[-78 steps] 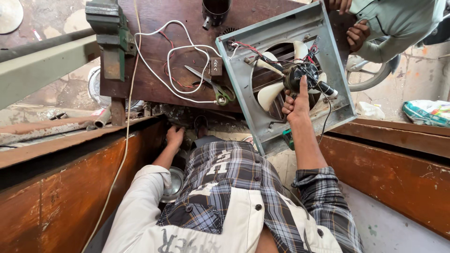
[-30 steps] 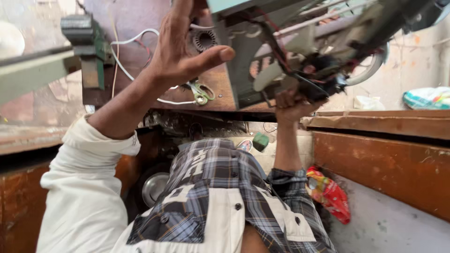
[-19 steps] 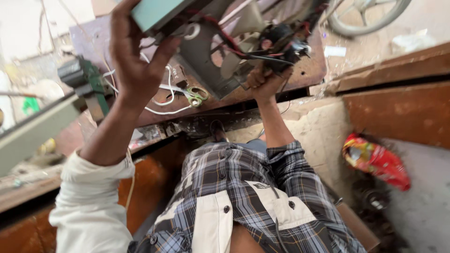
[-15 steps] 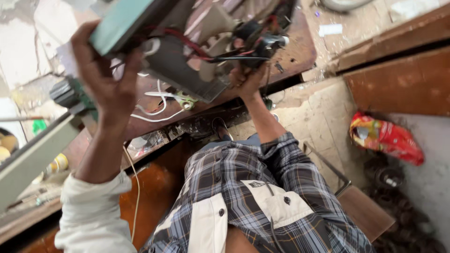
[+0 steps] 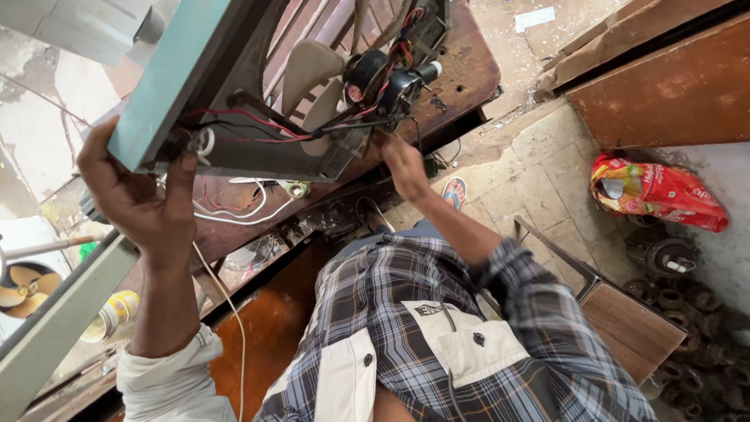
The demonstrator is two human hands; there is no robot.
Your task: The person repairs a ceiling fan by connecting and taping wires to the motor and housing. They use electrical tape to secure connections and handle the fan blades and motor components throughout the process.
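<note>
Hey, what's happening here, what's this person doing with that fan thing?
A person in a plaid shirt holds a square exhaust fan tilted up above a wooden workbench. The left hand grips the frame's pale blue edge. The right hand reaches beneath the black motor, where red and black wires bunch. White cable lies on the bench below.

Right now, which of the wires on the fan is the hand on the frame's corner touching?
The white wire, looped beside the left hand's thumb at the exhaust fan frame's corner. The red and black wires run off toward the motor.
</note>
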